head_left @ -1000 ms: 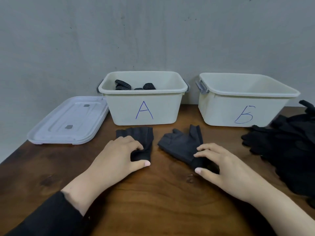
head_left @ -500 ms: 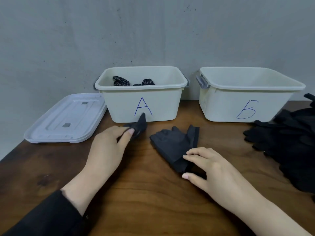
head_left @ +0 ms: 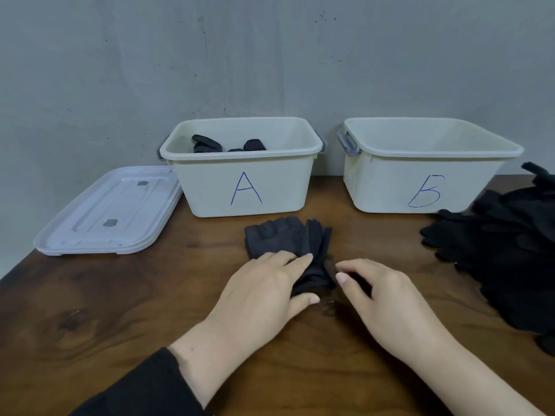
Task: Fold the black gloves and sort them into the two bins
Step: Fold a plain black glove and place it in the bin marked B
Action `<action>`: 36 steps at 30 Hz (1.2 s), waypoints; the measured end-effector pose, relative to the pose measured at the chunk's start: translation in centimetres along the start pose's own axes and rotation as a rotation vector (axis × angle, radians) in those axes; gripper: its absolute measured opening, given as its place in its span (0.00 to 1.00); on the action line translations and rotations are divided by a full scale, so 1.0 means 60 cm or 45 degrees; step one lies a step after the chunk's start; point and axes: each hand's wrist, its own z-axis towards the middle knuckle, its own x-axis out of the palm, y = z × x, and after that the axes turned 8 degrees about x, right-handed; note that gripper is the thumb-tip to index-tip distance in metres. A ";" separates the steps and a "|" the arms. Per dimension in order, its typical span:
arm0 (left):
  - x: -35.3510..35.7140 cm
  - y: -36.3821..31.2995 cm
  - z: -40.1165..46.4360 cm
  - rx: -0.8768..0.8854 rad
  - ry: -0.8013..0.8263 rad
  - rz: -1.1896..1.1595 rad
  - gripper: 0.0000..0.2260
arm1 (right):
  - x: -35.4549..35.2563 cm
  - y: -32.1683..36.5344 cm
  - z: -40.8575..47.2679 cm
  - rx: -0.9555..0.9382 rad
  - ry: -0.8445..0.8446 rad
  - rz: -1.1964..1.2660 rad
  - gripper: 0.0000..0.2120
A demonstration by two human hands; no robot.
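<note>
Two dark fingerless gloves (head_left: 285,238) lie stacked on the wooden table (head_left: 120,310) just in front of bin A (head_left: 243,190). My left hand (head_left: 264,292) rests flat on their near end, fingers straight across the cuffs and thumb along the near edge. My right hand (head_left: 378,298) sits beside the cuffs on the right, its loosely curled fingertips touching the fabric's edge. Bin A holds dotted black gloves (head_left: 210,144). What bin B (head_left: 426,187) holds is hidden by its wall.
A pile of black gloves (head_left: 510,253) covers the table's right side, beside bin B. A clear plastic lid (head_left: 111,211) lies flat left of bin A. A grey wall stands directly behind both bins.
My left hand lifted the left glove, carried it right and laid it onto the right glove. My right hand stayed at that glove's cuff. The view tilted slightly downward.
</note>
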 end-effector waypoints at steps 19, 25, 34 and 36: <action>-0.111 0.137 -0.051 -0.321 0.337 -0.189 0.24 | 0.078 0.105 0.011 -0.330 0.370 -0.006 0.22; -0.099 0.062 0.001 -0.287 -0.236 -0.305 0.13 | 0.048 0.070 0.033 -0.072 0.056 0.333 0.15; 0.031 -0.077 0.111 -0.382 -0.309 -0.767 0.13 | -0.045 -0.020 0.018 0.057 -0.428 0.398 0.12; 0.051 -0.115 0.140 -0.290 -0.231 -0.792 0.13 | -0.073 -0.049 0.000 -0.034 -0.518 0.266 0.10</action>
